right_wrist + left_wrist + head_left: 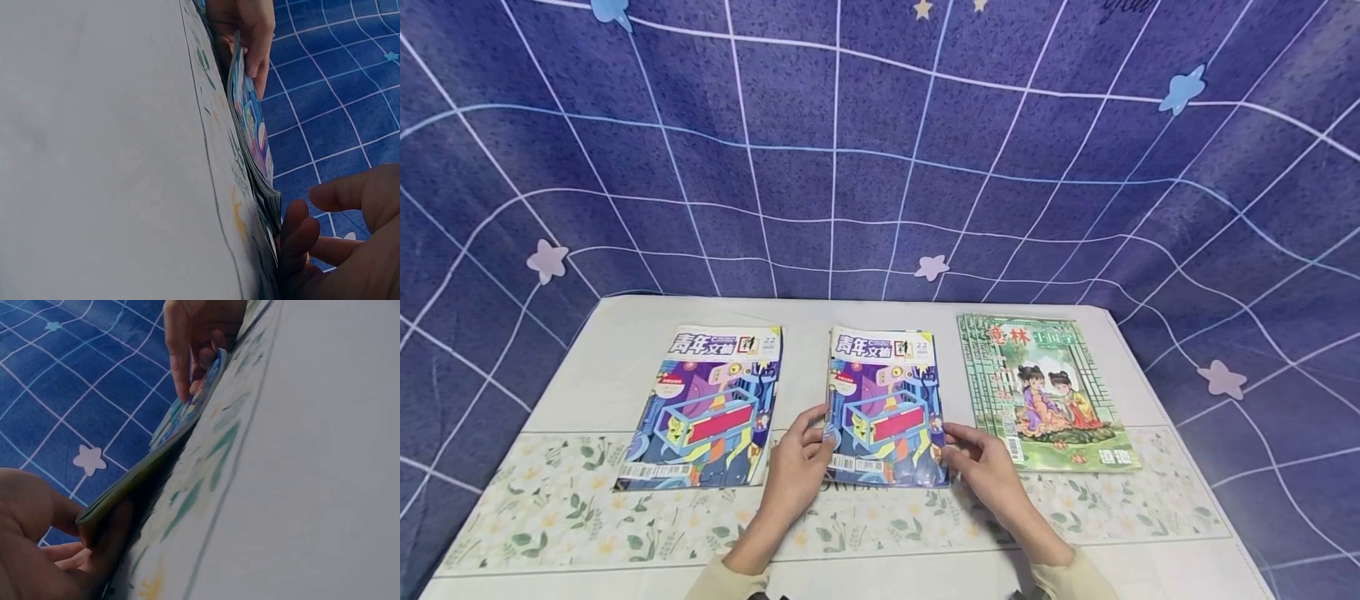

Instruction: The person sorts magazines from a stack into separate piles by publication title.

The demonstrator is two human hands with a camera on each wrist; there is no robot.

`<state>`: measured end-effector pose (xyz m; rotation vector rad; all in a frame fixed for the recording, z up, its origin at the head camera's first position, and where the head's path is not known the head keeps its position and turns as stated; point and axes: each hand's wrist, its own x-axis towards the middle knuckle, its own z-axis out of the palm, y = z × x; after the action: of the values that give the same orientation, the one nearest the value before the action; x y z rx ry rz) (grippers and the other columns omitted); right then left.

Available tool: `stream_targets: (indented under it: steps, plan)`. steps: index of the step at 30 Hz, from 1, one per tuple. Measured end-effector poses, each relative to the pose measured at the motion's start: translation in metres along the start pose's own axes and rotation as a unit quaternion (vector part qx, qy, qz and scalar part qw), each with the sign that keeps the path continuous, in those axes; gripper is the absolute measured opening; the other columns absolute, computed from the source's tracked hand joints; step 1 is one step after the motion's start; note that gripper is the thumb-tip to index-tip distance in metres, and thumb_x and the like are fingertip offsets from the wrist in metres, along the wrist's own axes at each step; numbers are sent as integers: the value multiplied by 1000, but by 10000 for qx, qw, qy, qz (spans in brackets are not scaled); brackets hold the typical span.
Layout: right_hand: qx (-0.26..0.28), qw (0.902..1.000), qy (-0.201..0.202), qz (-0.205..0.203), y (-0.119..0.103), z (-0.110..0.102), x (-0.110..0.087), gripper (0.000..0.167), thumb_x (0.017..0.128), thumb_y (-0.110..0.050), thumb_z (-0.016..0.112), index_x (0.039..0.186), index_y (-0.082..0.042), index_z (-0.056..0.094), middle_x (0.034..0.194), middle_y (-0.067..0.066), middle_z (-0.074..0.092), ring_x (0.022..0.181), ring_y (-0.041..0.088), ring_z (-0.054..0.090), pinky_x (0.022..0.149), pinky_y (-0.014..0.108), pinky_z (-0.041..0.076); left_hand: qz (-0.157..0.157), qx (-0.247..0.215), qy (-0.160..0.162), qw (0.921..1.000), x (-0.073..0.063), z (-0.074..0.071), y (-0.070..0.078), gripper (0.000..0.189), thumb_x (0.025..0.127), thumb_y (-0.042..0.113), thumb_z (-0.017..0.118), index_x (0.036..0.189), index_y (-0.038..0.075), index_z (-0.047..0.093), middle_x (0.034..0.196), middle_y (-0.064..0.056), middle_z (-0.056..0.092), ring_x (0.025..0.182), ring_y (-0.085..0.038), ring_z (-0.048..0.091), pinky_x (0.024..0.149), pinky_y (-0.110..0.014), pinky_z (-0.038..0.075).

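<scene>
A magazine (886, 408) with a purple and blue cartoon cover lies in the middle of the table, between the two hands. My left hand (803, 454) pinches its left edge. In the left wrist view the thumb (65, 514) is above that edge and the fingers are below it, with a dark gap under the raised side. At the opposite edge is my right hand (981, 462), its fingertips right at the pages. The right wrist view shows the right thumb (340, 190) standing apart from the magazine's corner.
To the left lies another magazine (707, 408) with the same cover. A fanned stack of green magazines (1060, 400) lies to the right, close to the right hand. The white table (587, 358) has a floral band, and a blue grid-patterned cloth (880, 192) hangs behind it.
</scene>
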<state>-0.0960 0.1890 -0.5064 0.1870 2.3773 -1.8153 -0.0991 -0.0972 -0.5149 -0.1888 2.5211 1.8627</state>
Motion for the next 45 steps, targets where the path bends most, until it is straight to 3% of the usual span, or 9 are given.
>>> stream_targets:
  steps: [4, 8, 15, 23, 28, 32, 36, 39, 45]
  plan:
    - [113, 9999, 52, -31, 1, -1, 0, 46, 99, 3, 76, 143, 10, 67, 122, 20, 74, 81, 16, 69, 52, 22, 50, -119, -193, -107, 9997, 0, 1, -1, 52, 103, -1, 70, 154, 1, 58, 108, -19, 82, 101, -34, 83, 79, -32, 66]
    - [164, 9998, 101, -12, 2, -1, 1, 45, 98, 4, 75, 142, 10, 68, 121, 20, 74, 77, 13, 65, 53, 20, 48, -220, -511, -273, 9981, 0, 1, -2, 59, 103, -3, 68, 160, 0, 51, 112, -23, 81, 102, -36, 82, 77, -30, 65]
    - [180, 9998, 59, 36, 2, 0, 2, 39, 98, 4, 77, 137, 8, 72, 114, 17, 75, 81, 12, 63, 69, 19, 58, -528, -878, -326, 9942, 0, -2, 0, 64, 106, -4, 64, 166, 3, 45, 133, -29, 74, 124, -41, 75, 96, -38, 65]
    - [126, 9999, 59, 11, -1, 2, 0, 35, 101, 1, 75, 136, 8, 72, 114, 15, 76, 88, 15, 67, 72, 22, 59, -926, -1639, -361, 9815, 2, -9, 8, 64, 107, -4, 61, 168, 3, 43, 141, -31, 70, 123, -35, 75, 89, -24, 63]
    - [-45, 9999, 85, 94, -2, 1, -1, 37, 108, -11, 72, 142, 2, 70, 119, 13, 76, 97, 16, 67, 71, 25, 59, -986, -2099, -392, 9719, 0, -10, 11, 62, 108, -6, 58, 168, 2, 42, 145, -33, 67, 119, -29, 76, 88, -25, 64]
    - [375, 9991, -61, 213, -3, 2, -2, 47, 110, -14, 70, 153, 3, 61, 120, 14, 76, 98, 18, 69, 70, 27, 61, -1014, -2307, -415, 9668, -1, -10, 12, 63, 108, -8, 57, 168, 1, 42, 146, -35, 65, 116, -27, 76, 88, -28, 65]
    - [735, 9968, -191, 246, -1, 5, -1, 56, 105, -2, 71, 157, 9, 53, 108, 13, 80, 88, 13, 74, 73, 22, 59, -984, -2216, -413, 9693, -2, -9, 11, 64, 107, -8, 58, 168, 0, 41, 143, -35, 67, 115, -27, 76, 86, -27, 65]
    - [853, 9958, -183, 283, -1, 6, 0, 58, 101, 4, 72, 156, 7, 54, 99, 9, 79, 78, 10, 72, 64, 20, 54, -991, -2013, -397, 9737, -1, -10, 10, 64, 107, -6, 59, 168, 0, 41, 140, -33, 69, 114, -27, 76, 84, -24, 63]
    - [1012, 9945, -88, 257, -1, 6, 1, 58, 99, 7, 74, 155, 3, 57, 98, 10, 80, 78, 12, 74, 62, 20, 54, -854, -1509, -429, 9839, -2, -10, 7, 64, 106, -4, 61, 168, -1, 42, 134, -31, 73, 112, -30, 78, 82, -23, 62]
